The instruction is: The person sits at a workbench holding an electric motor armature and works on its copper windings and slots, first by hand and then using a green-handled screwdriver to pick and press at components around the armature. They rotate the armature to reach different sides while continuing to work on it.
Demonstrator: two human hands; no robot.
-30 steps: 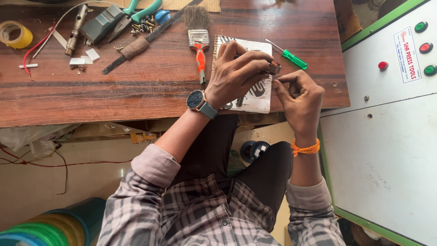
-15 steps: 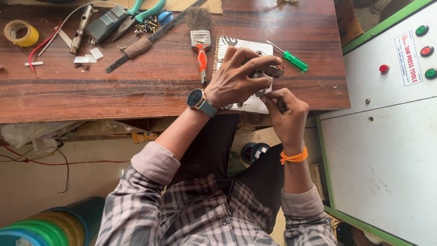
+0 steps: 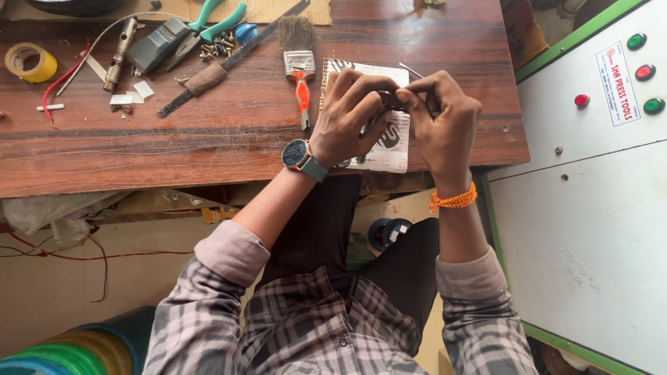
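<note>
Head view, from left to right: a yellow tape roll (image 3: 29,61) lies at about ten o'clock on the wooden bench (image 3: 208,149), then pliers with green handles (image 3: 208,24) and a paintbrush with an orange handle (image 3: 300,69) near twelve. The left hand (image 3: 351,114) and the right hand (image 3: 445,118) meet just right of centre, fingertips pressed together on a small dark part (image 3: 390,101) above a white printed card (image 3: 389,142). The part is nearly hidden, so I cannot tell its shape; I think it could slip from this fine pinch and fall past the bench edge at six o'clock.
</note>
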